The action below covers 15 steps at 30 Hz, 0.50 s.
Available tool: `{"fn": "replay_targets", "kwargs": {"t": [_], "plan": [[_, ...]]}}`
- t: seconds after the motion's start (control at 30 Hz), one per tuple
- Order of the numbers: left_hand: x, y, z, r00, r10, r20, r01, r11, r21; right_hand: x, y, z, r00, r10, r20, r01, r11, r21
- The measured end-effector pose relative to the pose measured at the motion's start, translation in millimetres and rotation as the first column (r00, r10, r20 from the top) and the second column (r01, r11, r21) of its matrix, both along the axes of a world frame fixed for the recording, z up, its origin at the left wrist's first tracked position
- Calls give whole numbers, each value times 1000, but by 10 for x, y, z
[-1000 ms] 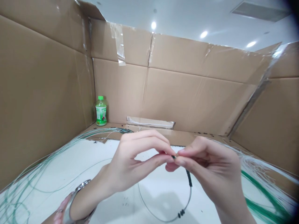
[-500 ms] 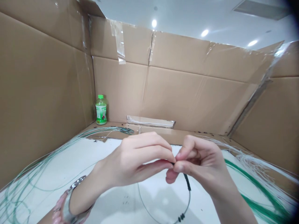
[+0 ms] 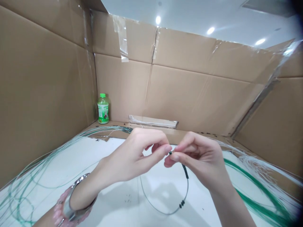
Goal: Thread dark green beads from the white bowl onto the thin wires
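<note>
A thin grey-green cable (image 3: 163, 213) hangs in a loop below my hands. Its right side carries a black sleeve (image 3: 185, 171), and lower down sit several small black beads or rings (image 3: 181, 204). My left hand (image 3: 139, 154) is closed, thumb and forefinger pinched at a tiny dark green piece (image 3: 170, 153) on the cable. Close by on the right, my right hand (image 3: 199, 156) pinches the cable near the same spot, with the sleeve hanging beneath its fingers. Exactly how the ends meet between the fingertips is hidden.
Green and white wires (image 3: 26, 186) trail along the left. A green wire bundle (image 3: 260, 192) and loose white wires (image 3: 251, 164) lie at right. A green-capped bottle (image 3: 103, 108) stands in the back left corner. Cardboard walls (image 3: 184, 94) surround the white table (image 3: 113, 205).
Both hands have risen slightly, and the cable loop has lifted with them. My left fingertips have drawn back a little, so the small dark green piece now shows between the hands.
</note>
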<state>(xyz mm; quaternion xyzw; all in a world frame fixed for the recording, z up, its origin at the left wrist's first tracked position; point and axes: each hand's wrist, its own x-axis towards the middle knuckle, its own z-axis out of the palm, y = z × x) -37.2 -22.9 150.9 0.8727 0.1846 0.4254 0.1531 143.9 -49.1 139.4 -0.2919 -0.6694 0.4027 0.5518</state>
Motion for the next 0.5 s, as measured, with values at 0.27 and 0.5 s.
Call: {"fn": "replay_targets", "kwargs": {"t": [0.27, 0.5], "plan": [[16, 55, -33, 1000, 3, -1, -3, 993, 121, -9, 52, -33, 997, 71, -30, -73, 995, -62], [16, 137, -41, 998, 44, -45, -37, 988, 150, 26, 99, -13, 976, 3, 216, 7, 999, -43]]}}
